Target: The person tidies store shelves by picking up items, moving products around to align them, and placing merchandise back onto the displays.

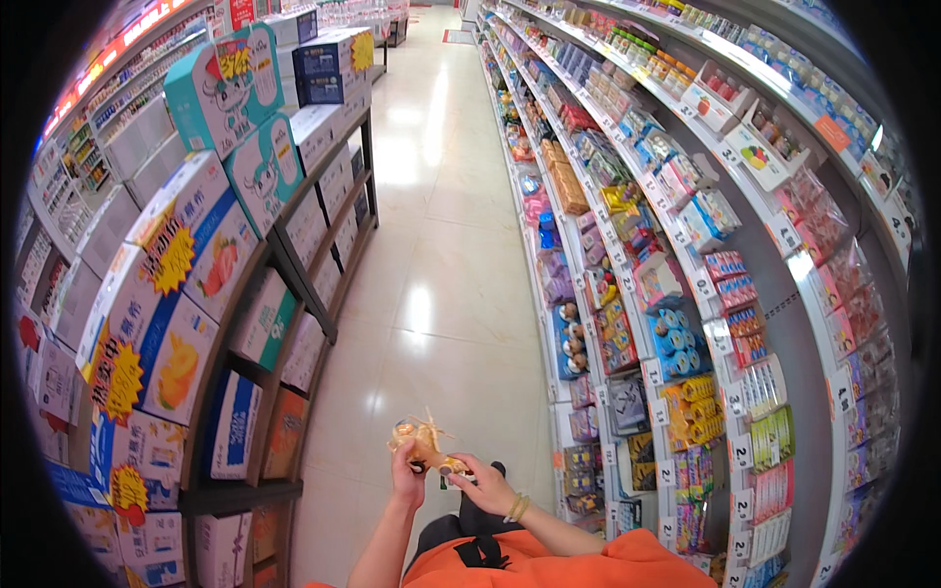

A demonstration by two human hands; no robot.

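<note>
Between my two hands, low in the middle of the view, is a small gold-coloured item with shiny parts and thin spikes sticking up. Its exact kind is too small to make out. My left hand grips it from the left side, thumb upward. From the right, my right hand holds its lower end, where a dark round part shows. A yellowish bracelet circles my right wrist. Beneath my arms are an orange garment with a black bow and dark trousers.
A pale tiled aisle floor runs ahead. Along the right stand long metal shelves of packaged sweets and small goods with price tags. To the left, a dark-framed rack carries drink cartons and teal boxes bearing yellow starburst signs.
</note>
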